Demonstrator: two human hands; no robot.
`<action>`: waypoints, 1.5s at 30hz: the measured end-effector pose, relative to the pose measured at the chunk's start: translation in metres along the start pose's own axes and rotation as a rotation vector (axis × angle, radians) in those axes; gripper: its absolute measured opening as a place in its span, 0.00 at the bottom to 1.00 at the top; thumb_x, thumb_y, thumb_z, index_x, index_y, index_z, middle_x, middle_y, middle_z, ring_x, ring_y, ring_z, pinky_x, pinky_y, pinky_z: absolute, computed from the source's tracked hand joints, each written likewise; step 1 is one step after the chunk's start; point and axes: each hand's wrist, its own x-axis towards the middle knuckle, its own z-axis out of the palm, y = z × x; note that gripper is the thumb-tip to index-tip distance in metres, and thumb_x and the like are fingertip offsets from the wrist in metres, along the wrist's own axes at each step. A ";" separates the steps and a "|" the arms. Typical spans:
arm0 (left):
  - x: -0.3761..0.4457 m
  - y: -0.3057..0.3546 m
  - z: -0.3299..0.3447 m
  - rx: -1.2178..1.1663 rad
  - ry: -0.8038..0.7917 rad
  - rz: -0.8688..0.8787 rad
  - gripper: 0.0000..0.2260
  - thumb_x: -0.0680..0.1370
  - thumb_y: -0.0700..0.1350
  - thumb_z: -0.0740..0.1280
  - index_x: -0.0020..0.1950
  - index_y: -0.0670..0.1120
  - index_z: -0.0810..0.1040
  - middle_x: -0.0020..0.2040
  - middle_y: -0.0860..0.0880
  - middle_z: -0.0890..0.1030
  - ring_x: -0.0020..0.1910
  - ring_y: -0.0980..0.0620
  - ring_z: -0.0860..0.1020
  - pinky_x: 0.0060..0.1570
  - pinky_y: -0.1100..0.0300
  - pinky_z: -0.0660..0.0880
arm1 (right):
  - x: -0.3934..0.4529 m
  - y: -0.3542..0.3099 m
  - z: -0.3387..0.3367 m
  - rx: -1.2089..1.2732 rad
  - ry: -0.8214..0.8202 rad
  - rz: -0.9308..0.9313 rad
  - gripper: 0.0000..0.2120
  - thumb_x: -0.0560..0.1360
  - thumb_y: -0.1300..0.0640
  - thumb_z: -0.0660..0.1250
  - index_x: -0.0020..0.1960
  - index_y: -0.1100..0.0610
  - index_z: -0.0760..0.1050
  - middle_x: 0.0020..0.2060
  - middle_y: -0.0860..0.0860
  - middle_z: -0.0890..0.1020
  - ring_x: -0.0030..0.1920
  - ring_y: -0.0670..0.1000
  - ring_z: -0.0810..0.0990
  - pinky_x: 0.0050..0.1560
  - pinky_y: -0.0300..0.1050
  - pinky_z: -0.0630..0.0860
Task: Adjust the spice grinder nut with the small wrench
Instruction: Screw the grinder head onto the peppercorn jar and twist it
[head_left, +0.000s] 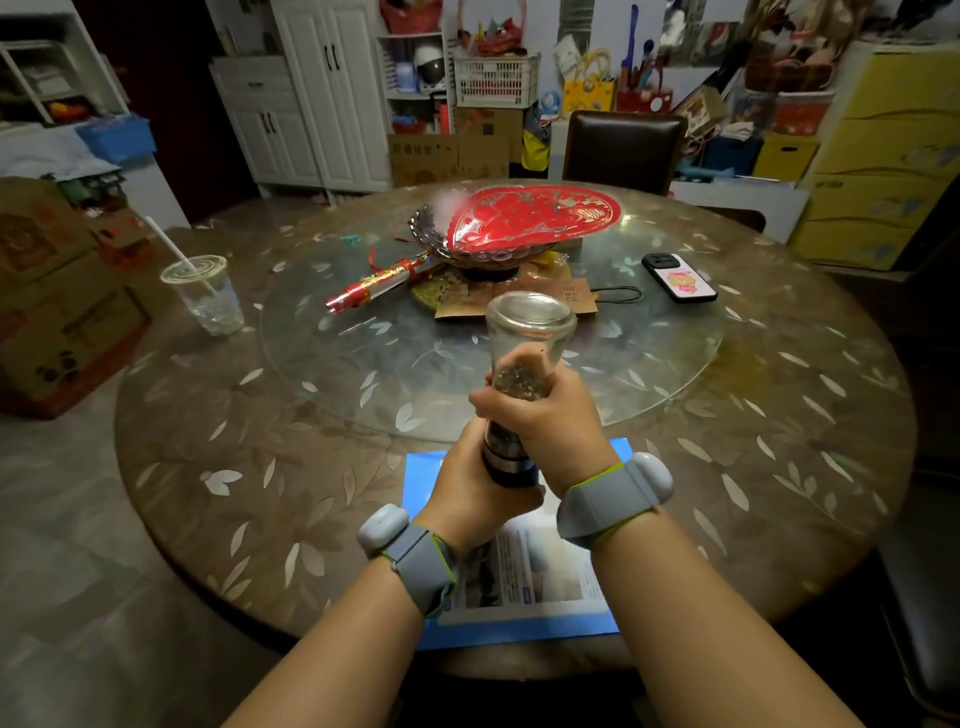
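Observation:
A glass spice grinder (524, 332) with dark peppercorns inside is held up over the near side of the round table (779, 467), its glass base pointing up and away from me. My right hand (545, 415) grips the glass body. My left hand (472, 488) grips the metal and black grinding end lower down. The nut is hidden by my hands. No wrench is in view.
A blue-edged paper sheet (519, 587) lies under my hands. On the glass turntable (363, 364) stand a red dish (535, 218), a red foil roll (374, 286) and a phone (680, 278). A plastic cup with a straw (205, 293) stands at the left. A chair (623, 150) is behind.

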 end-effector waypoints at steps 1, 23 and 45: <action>0.001 0.004 0.002 -0.029 0.047 -0.006 0.30 0.60 0.52 0.74 0.60 0.49 0.72 0.51 0.52 0.82 0.52 0.52 0.81 0.52 0.47 0.79 | -0.001 0.000 0.005 -0.003 0.087 -0.028 0.12 0.63 0.59 0.76 0.41 0.60 0.75 0.33 0.52 0.80 0.37 0.50 0.79 0.45 0.48 0.78; -0.005 0.016 0.004 0.008 0.190 -0.023 0.26 0.64 0.55 0.67 0.59 0.45 0.68 0.46 0.50 0.79 0.46 0.47 0.79 0.46 0.52 0.76 | -0.006 0.008 0.024 0.319 0.537 0.122 0.17 0.59 0.55 0.77 0.37 0.44 0.70 0.31 0.52 0.74 0.34 0.54 0.75 0.42 0.55 0.77; -0.004 0.010 -0.033 -0.310 -0.653 0.023 0.14 0.65 0.28 0.69 0.50 0.33 0.76 0.45 0.40 0.80 0.46 0.46 0.80 0.50 0.55 0.79 | 0.000 0.004 -0.013 0.416 -0.469 0.101 0.09 0.62 0.71 0.67 0.39 0.63 0.72 0.29 0.59 0.75 0.30 0.57 0.76 0.38 0.49 0.76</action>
